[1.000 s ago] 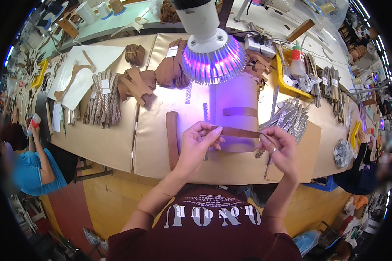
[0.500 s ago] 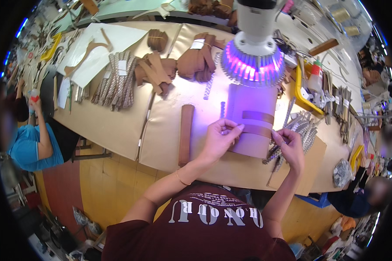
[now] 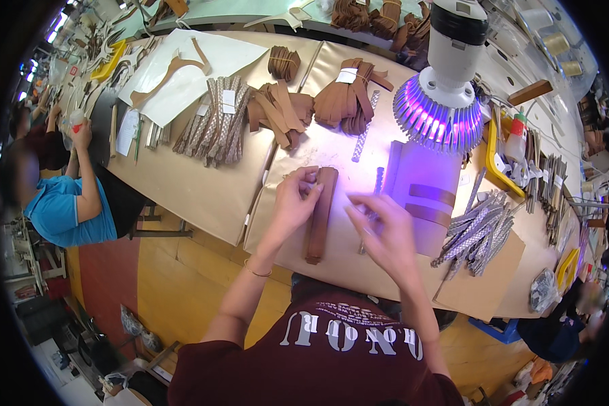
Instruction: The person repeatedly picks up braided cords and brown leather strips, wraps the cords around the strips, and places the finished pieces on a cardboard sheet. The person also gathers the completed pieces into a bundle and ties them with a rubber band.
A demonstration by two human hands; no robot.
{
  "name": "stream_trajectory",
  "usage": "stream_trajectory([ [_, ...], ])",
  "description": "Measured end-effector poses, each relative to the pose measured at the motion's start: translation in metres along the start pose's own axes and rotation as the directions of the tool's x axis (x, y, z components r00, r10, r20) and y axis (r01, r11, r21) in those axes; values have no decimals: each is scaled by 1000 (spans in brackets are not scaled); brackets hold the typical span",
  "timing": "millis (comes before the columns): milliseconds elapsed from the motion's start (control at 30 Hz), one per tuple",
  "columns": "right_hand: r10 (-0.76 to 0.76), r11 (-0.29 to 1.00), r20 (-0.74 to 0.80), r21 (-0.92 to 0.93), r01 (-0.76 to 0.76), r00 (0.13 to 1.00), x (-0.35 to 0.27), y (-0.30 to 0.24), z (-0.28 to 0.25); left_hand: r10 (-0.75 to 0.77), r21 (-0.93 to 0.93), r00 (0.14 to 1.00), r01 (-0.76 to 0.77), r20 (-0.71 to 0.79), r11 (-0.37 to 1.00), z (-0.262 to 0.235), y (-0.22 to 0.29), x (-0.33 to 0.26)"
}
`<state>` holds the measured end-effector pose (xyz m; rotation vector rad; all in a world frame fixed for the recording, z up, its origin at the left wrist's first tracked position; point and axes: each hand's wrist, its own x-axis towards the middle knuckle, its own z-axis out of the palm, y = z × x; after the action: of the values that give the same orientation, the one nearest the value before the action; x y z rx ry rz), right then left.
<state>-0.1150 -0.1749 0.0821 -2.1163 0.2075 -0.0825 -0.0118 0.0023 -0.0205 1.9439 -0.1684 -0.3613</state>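
Observation:
A stack of brown leather strips (image 3: pixel 323 220) lies lengthwise on the table in front of me. At its far end my left hand (image 3: pixel 292 203) is closed, thumb and forefinger at the left edge of a strip. My right hand (image 3: pixel 386 233), a little blurred, hovers between the stack and a board, its thumb and forefinger apart with nothing seen between them. Two short brown strips, one farther (image 3: pixel 432 195) and one nearer (image 3: pixel 428 215), lie across the pale, curved-edged board (image 3: pixel 419 166) under the lit lamp (image 3: pixel 440 111). A narrow braided strip (image 3: pixel 379 179) lies left of the board.
Braided strips lie in a pile (image 3: pixel 477 233) right of the board and a labelled bundle (image 3: pixel 216 122) at the left. Brown strip bundles (image 3: pixel 348 95) sit farther back. A yellow tray (image 3: pixel 497 159) and a glue bottle (image 3: pixel 516 135) stand right. A person in blue (image 3: pixel 71 210) sits at left.
My left hand has left the strip on the board and moved left to the stack. My right hand has also come left, off the board. The view has shifted.

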Motion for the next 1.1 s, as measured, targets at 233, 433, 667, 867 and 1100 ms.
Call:
stream_trajectory([
  [233, 110, 981, -30, -160, -113, 994, 59, 31, 69, 17, -76, 999, -14, 38, 997, 3, 2, -6],
  [433, 126, 986, -84, -101, -134, 988, 51, 35, 69, 73, -64, 996, -71, 44, 995, 2, 1, -6],
  [667, 121, 976, -96, -171, -136, 988, 57, 32, 69, 98, -101, 992, -90, 74, 991, -2, 4, -7],
  [867, 108, 978, -119, -165, -127, 987, 54, 31, 68, 162, -29, 983, -160, 86, 987, -2, 5, -6],
  [1100, 5, 984, -227, -174, -46, 974, 46, 38, 76, 184, -4, 976, -185, 116, 983, -4, 6, -5],
])
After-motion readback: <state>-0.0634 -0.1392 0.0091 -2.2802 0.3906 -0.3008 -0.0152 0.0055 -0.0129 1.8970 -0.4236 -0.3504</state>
